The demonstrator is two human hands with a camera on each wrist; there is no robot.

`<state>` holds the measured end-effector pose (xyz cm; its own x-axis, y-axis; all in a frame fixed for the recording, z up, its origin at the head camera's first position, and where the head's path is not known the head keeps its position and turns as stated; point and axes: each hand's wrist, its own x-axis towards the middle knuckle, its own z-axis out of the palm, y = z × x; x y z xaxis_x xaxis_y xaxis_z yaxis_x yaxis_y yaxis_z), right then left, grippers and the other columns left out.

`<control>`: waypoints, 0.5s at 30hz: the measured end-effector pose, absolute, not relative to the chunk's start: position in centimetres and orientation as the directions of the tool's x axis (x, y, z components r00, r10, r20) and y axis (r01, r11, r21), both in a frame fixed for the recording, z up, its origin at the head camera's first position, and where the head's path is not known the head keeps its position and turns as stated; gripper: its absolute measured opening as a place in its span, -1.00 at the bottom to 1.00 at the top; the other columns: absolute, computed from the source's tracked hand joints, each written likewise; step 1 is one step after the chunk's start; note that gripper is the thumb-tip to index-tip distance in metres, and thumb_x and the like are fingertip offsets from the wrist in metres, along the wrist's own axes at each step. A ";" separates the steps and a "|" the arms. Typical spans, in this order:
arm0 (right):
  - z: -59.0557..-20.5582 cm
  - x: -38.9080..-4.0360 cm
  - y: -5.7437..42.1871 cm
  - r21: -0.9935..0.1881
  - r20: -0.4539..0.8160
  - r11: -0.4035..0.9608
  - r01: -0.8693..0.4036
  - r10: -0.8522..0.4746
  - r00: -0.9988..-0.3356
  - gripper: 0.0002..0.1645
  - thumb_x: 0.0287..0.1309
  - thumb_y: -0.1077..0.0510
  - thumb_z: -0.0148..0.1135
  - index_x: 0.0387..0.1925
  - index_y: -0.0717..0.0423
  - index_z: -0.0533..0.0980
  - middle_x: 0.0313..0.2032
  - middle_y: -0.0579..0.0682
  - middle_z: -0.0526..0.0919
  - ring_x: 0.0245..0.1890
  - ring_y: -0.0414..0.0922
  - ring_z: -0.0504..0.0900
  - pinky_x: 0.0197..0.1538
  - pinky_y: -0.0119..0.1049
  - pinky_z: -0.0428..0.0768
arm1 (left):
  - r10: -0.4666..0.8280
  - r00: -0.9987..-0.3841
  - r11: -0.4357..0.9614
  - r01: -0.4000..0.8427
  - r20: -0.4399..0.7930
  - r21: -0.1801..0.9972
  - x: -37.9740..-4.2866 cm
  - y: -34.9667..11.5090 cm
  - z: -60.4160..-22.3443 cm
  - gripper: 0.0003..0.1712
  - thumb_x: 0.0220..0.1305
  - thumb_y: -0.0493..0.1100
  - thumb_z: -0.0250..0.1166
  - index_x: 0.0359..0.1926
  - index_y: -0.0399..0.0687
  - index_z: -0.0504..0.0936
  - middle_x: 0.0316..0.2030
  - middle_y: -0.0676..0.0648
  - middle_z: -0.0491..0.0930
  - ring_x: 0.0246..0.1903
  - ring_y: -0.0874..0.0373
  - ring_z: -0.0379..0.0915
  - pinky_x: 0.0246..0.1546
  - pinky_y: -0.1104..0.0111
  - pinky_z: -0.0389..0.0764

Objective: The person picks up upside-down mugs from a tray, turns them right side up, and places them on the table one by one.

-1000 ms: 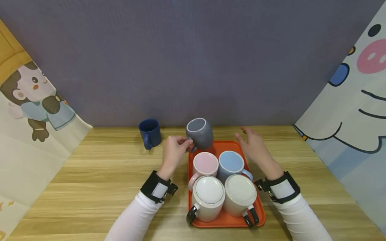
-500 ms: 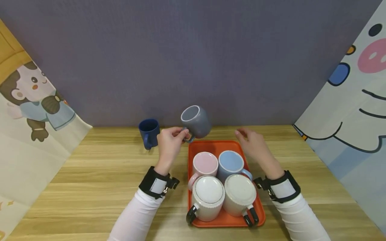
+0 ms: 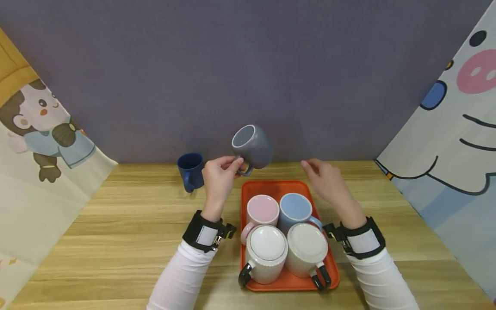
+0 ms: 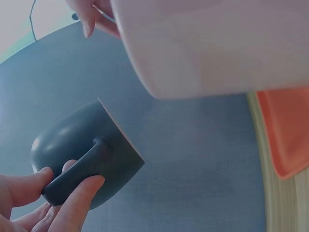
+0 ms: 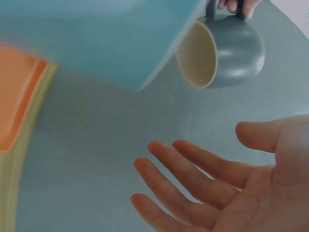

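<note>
We read no text, label, brand, number or sign: none legible to us on mugs, tray or straps.

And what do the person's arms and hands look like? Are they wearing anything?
Both arms have white sleeves, a bit wrinkly near the wrists. Each wrist wears a black band with a pale rectangular patch on it and a small dark piece sticking out sideways. The hands are bare, with no gloves.
</note>
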<state>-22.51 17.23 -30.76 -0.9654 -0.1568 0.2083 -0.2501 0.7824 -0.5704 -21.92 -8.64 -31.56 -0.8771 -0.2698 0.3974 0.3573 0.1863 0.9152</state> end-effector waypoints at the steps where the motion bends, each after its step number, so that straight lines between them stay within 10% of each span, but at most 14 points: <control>1: -30.6 -22.5 17.2 -0.571 0.213 0.780 -0.254 -0.158 -0.964 -0.29 0.41 -0.20 -0.23 0.21 0.32 0.37 0.05 0.32 0.55 0.06 0.24 0.51 0.10 0.14 0.45 | -0.272 -0.876 0.180 0.360 0.398 0.915 -21.9 -8.5 -31.5 -0.82 0.12 -0.22 0.38 -0.34 -0.31 0.73 -0.47 -0.29 0.70 -0.47 -0.02 0.69 -0.46 0.29 0.67; 15: -28.8 -21.6 15.9 -0.586 0.302 0.747 -0.315 -0.159 -0.940 -0.35 0.39 -0.20 -0.16 0.06 0.27 0.50 -0.09 0.24 0.65 -0.04 0.19 0.58 0.04 0.10 0.49 | -0.299 -0.862 0.086 0.403 0.410 0.911 -21.7 -7.4 -30.5 -0.80 0.13 -0.22 0.38 -0.32 -0.33 0.72 -0.45 -0.29 0.69 -0.43 -0.09 0.68 -0.43 0.25 0.67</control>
